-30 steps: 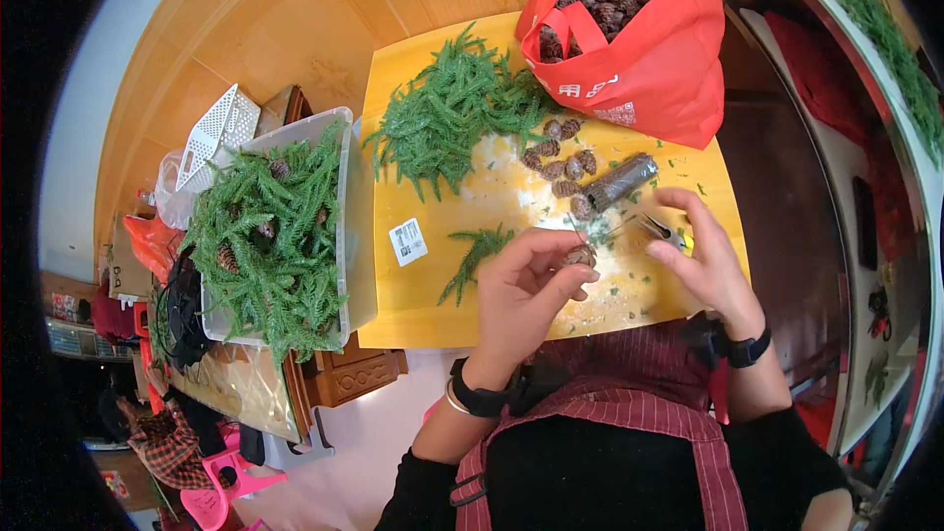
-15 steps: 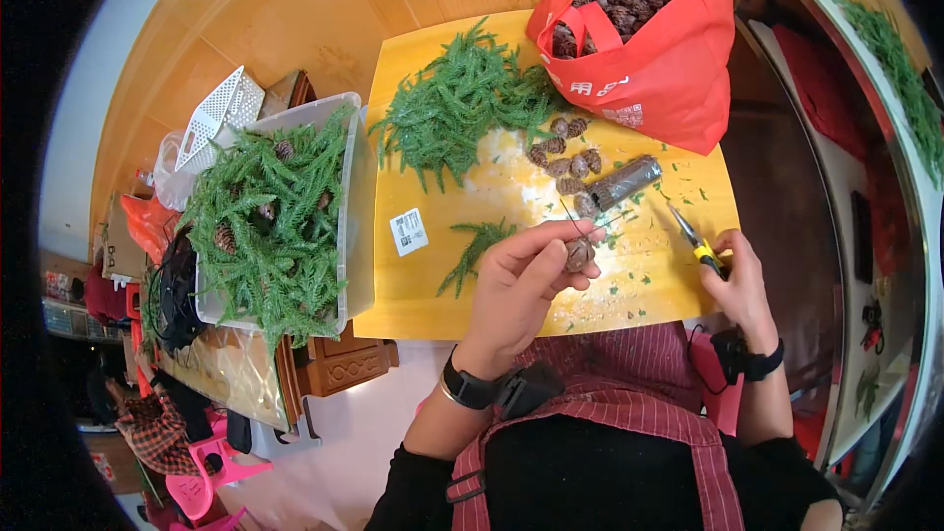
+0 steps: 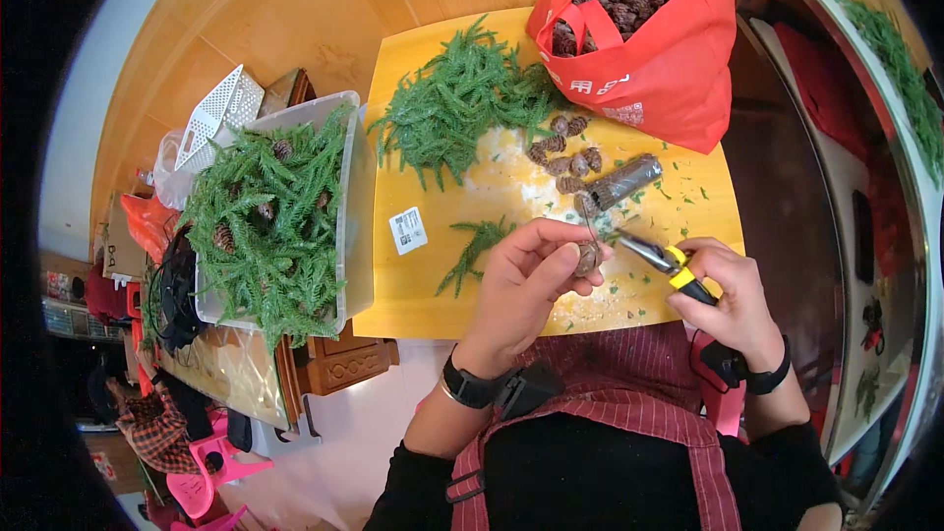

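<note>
Between the thumb and fingers of my left hand (image 3: 536, 280) is a brown pine cone (image 3: 588, 259), with a thin dark wire rising from it. My right hand (image 3: 728, 290) grips pliers (image 3: 678, 270) with yellow and black handles; their jaws point left, close to the wire. Whether the jaws touch the wire I cannot tell. Beyond my hands lie several loose pine cones (image 3: 570, 162) and a dark wrapped bundle of wires (image 3: 627, 183). A single green artificial pine sprig (image 3: 474, 251) rests on the yellow board (image 3: 403, 300), left of the held cone.
A heap of green sprigs (image 3: 452, 103) covers the board's far left. At the far right stands a red bag (image 3: 659, 74) full of pine cones. A clear plastic bin (image 3: 356, 226) of sprigs with cones sits left. A white label (image 3: 407, 230) lies on the board. Another person (image 3: 157, 428) sits far left.
My right hand has brought the pliers left and toward the held pine cone, and their jaws have come up to the wire. My left hand has barely moved.
</note>
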